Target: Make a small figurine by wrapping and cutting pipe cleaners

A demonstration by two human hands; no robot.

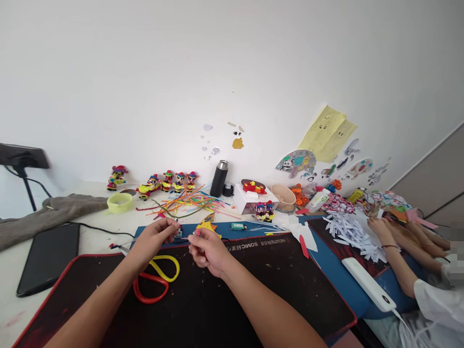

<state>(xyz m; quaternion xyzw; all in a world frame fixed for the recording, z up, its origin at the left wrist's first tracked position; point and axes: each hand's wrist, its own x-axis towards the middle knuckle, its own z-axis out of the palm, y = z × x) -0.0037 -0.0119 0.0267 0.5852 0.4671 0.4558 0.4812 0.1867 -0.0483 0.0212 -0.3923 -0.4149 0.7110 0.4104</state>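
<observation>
Over the back of the black mat [261,285], my left hand [161,234] pinches a small blue and dark red piece [179,232]. My right hand [210,251] is closed close beside it, with a small pink piece [196,233] at the thumb and fingertip. Both pieces are too small to name. Below my left wrist lie scissors [167,279] with one yellow and one red handle; my forearm hides part of them. A yellow cut-out with orange marks [207,223] rests just behind my right hand.
Several colourful figurines [167,181] stand by the wall, left of pipe-cleaner-like strips [192,202] and a black thermos [219,179]. A yellow tape roll [120,203] and black tablet [50,258] are left. At right, a co-worker's hand [379,229] is near white paper strips [353,237] and a power bank [368,285].
</observation>
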